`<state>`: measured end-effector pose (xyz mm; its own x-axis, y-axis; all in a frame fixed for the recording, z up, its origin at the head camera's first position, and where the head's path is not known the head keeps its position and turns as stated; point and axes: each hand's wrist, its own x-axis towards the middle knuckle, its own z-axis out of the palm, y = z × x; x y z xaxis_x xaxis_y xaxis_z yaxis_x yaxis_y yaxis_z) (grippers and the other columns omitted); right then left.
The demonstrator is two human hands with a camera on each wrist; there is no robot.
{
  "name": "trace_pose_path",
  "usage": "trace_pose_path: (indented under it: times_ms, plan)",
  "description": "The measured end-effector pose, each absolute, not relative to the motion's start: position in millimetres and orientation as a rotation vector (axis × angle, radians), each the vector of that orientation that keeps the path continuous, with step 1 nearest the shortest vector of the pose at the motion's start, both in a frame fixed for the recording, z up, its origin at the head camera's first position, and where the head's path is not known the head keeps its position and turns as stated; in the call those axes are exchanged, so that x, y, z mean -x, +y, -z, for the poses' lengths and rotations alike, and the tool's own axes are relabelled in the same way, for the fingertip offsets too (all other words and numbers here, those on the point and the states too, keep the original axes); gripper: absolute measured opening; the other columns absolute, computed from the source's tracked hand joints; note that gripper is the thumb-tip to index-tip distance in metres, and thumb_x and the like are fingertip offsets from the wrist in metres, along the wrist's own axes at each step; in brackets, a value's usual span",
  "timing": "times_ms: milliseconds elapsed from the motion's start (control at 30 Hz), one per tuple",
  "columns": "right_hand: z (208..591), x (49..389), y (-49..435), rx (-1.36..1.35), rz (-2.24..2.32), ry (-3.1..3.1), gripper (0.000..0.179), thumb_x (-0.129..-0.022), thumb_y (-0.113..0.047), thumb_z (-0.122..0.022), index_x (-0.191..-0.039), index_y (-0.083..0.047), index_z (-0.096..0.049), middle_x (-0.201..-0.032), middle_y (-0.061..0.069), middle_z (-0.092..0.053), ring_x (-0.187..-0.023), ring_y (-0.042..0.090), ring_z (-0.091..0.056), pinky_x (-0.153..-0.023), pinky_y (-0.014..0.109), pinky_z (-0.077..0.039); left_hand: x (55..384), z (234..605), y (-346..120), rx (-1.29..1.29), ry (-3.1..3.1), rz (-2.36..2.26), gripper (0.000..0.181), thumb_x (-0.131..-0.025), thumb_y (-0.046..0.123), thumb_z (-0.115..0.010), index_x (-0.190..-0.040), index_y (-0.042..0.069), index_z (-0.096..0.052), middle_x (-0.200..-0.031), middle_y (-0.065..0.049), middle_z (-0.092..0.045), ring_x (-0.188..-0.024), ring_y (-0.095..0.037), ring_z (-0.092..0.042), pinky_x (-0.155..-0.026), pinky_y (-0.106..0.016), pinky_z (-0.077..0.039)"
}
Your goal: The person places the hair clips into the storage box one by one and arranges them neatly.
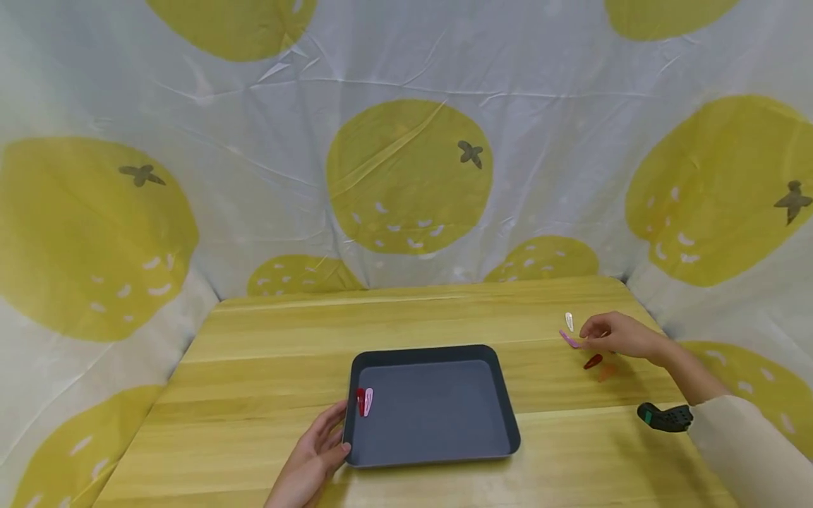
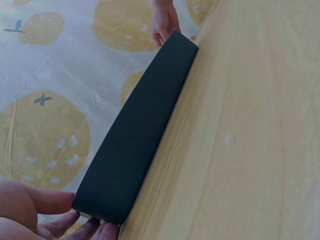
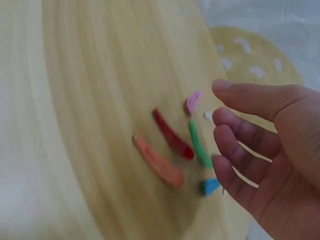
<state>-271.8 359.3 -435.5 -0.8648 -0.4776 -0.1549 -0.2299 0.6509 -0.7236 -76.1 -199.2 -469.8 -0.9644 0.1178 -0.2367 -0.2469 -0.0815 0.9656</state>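
A dark grey rectangular tray (image 1: 438, 413) lies on the table, and my left hand (image 1: 314, 451) grips its left side, thumb at the near corner. Inside it, by the left wall, a red hair clip (image 1: 360, 402) and a pale pink hair clip (image 1: 369, 402) lie side by side. My right hand (image 1: 625, 335), fingers loosely bent and apart, hovers over loose hair clips at the table's right. Closest to its fingertips is a pink clip (image 3: 193, 102). Around it lie a dark red clip (image 3: 172, 135), an orange clip (image 3: 159, 162), a green clip (image 3: 200, 144), a blue clip (image 3: 211, 186) and a white clip (image 1: 569, 322).
A black perforated device (image 1: 665, 418) with a green stripe appears beside the right sleeve. The wooden table (image 1: 254, 367) meets a white cloth (image 1: 279, 141) printed with yellow fruit at the back and sides.
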Motion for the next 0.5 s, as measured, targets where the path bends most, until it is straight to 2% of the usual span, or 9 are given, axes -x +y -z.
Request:
trace_pose_path:
  times_ms: [200,333,500]
  plan:
    - [447,264,386,0.486,1.074,2.501,0.018,-0.099,-0.011,-0.069,-0.109,0.004,-0.068,-0.092,0.008,-0.067,-0.077,0.017,-0.058,-0.066,0.03,-0.049,76,471,-198,0.141,1.921,-2.159,0.071,-0.094,-0.017,-0.049,-0.16,-0.006,-0.022,-0.163,-0.034,-0.018,-0.147,-0.057,-0.019,-0.112,-0.058,-0.036]
    - [449,256,395,0.382,1.086,2.461,0.024,-0.097,-0.014,-0.071,-0.111,0.006,-0.068,-0.092,0.009,-0.066,-0.074,0.016,-0.052,-0.064,0.029,-0.047,76,470,-198,0.152,1.929,-2.15,0.071,-0.095,-0.017,-0.05,-0.16,-0.006,-0.023,-0.163,-0.034,-0.018,-0.147,-0.057,-0.019,-0.112,-0.058,-0.036]
    - [454,253,399,0.397,1.052,2.465,0.026,-0.094,-0.014,-0.076,-0.109,0.006,-0.069,-0.093,0.008,-0.066,-0.079,0.013,-0.053,-0.069,0.026,-0.048,76,471,-199,0.147,1.924,-2.152,0.071,-0.095,-0.017,-0.05,-0.16,-0.006,-0.022,-0.163,-0.034,-0.018,-0.147,-0.057,-0.019,-0.113,-0.058,-0.036]
